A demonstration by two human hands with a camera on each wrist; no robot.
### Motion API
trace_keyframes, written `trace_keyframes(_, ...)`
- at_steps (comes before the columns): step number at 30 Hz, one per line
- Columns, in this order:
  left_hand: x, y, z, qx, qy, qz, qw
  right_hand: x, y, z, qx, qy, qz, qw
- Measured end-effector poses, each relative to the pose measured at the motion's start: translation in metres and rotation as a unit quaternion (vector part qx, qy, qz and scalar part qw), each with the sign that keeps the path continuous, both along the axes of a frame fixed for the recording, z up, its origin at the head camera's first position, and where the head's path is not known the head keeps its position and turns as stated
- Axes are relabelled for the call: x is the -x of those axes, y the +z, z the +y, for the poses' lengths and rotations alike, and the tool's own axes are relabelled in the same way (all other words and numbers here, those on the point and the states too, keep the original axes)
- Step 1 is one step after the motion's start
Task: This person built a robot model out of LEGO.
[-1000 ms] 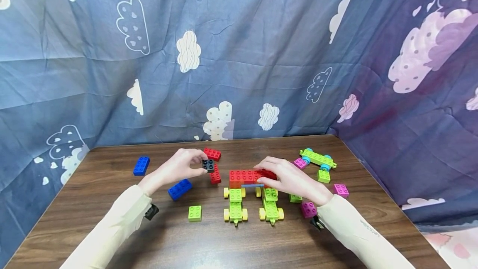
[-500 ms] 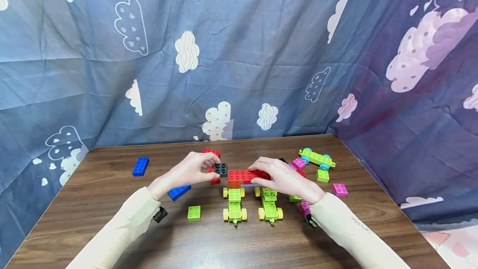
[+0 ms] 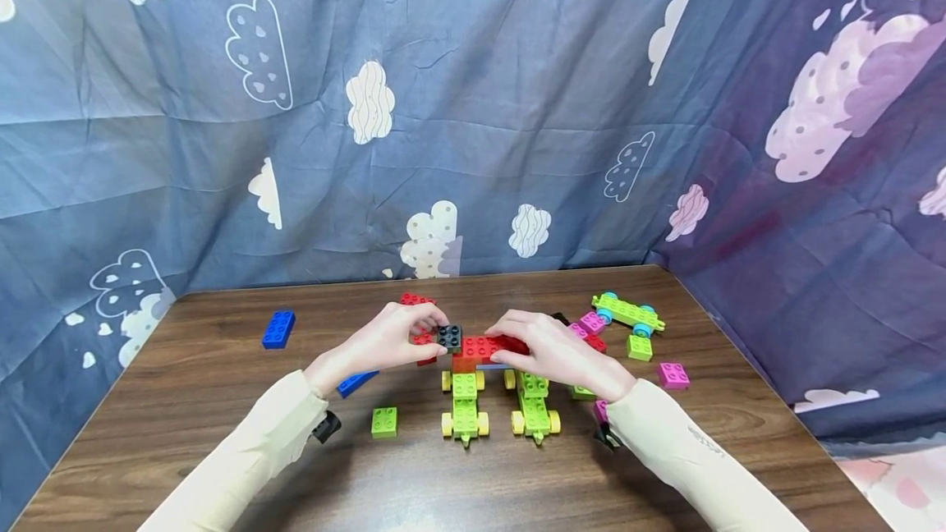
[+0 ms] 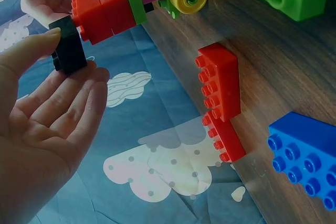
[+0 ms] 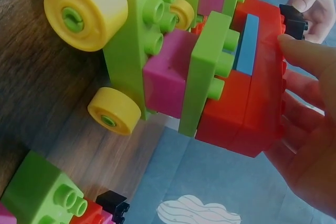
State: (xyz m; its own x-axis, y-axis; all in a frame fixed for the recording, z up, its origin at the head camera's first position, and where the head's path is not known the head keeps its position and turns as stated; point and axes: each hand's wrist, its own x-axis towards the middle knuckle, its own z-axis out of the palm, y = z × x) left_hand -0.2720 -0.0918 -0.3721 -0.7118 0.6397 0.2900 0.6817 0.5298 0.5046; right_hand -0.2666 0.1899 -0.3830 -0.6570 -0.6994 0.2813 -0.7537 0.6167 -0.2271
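Observation:
My left hand [image 3: 395, 337] pinches a small black brick [image 4: 69, 48] between thumb and fingertips. That brick is at the left end of the studded top of a red brick row [image 3: 479, 348]; whether it is seated on the studs I cannot tell. My right hand [image 3: 543, 349] grips the row's right part, thumb on the near side and fingers reaching over. In the right wrist view, a blue strip [image 5: 248, 44] shows in the red layers. Below are green bricks [image 5: 206, 72], pink bricks [image 5: 169, 72] and two green wheeled bases [image 3: 466, 417] with yellow wheels [image 5: 85, 11].
Left of the build lie blue bricks [image 3: 278, 329], a green brick [image 3: 384, 422] and red bricks [image 4: 220, 82]. A green base with blue wheels [image 3: 628, 313] stands at the back right, near pink bricks [image 3: 673, 375]. A cloud-print curtain [image 3: 473, 105] hangs behind the table.
My left hand has brought the black brick rightward to the left end of the red row. My right hand has shifted slightly left along that row.

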Motion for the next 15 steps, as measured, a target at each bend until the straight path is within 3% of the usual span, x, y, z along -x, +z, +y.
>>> trace_keyframes(15, 0.0018, -0.0075, 0.0035, -0.025, -0.043, 0.009, 0.9987, 0.0017, 0.0, -0.0013, 0.003, -0.001, 0.0, 1.0)
